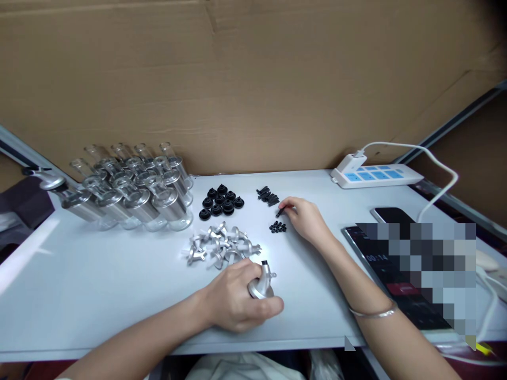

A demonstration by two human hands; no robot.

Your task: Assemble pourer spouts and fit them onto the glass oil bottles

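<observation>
My left hand (pixel 237 298) is closed around a silver metal pourer spout (pixel 262 282) with a black piece on its upright narrow end. Farther back, my right hand (pixel 304 217) pinches a short black tube (pixel 280 211) between thumb and fingertips. Just in front of those fingertips lies a cluster of tiny black caps (pixel 278 227). A small heap of thin black tubes (pixel 268 196) is behind them. Beyond my left hand spread several more silver spouts (pixel 219 244) in a loose pile. Black ribbed stoppers (pixel 221 201) sit grouped behind that pile.
Several glass bottles with metal sleeves (pixel 137 200) stand at the left; the leftmost carries a fitted spout (pixel 53 182). A white power strip (pixel 378 176) with a plugged-in cable lies at the back right. A large phone (pixel 380 264) lies beside my right forearm. Cardboard (pixel 253 89) walls the back.
</observation>
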